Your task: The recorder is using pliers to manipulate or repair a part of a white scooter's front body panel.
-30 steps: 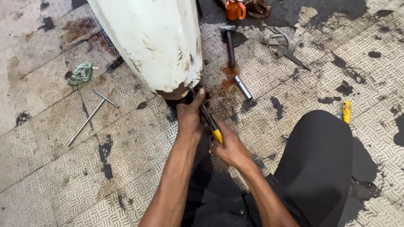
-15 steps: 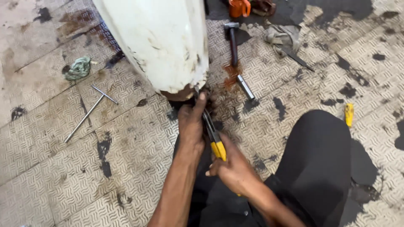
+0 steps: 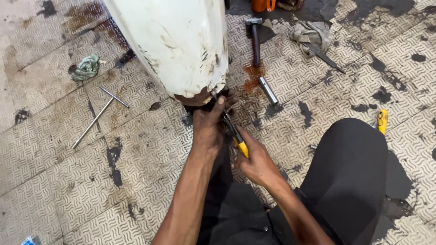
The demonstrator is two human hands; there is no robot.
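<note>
From the head camera I look down on a patterned, oil-stained tile floor [image 3: 68, 181]. A large white, scuffed, rounded metal body panel [image 3: 177, 45] fills the far centre, its lower rusty edge ending just above my hands.

My left hand [image 3: 208, 129] reaches up to the underside of that panel, fingers curled around something dark below the edge; I cannot tell exactly what they grip, as the spot is in shadow. My right hand [image 3: 258, 161] sits just nearer and to the right, fingers closed around the yellow handle of a pair of pliers with dark metal jaws [image 3: 234, 134]. The pliers run diagonally from my right hand up toward the panel's lower edge, passing right beside my left hand, with the tip lost in the dark gap there.

My black-trousered knee [image 3: 349, 172] bulges at the near right.

On the floor to the far right lie a hammer with a dark handle [image 3: 255, 38], a short silver metal socket tube [image 3: 268, 90] beside a rusty stain, and a crumpled grey rag [image 3: 311, 31] with a dark flat blade [image 3: 324, 56] across it. A small yellow-handled tool [image 3: 382, 121] rests at the right, just beyond the knee. On the left lie a long silver T-shaped wrench [image 3: 97, 115] and a balled greenish rag [image 3: 85, 68], well apart from my hands.
</note>
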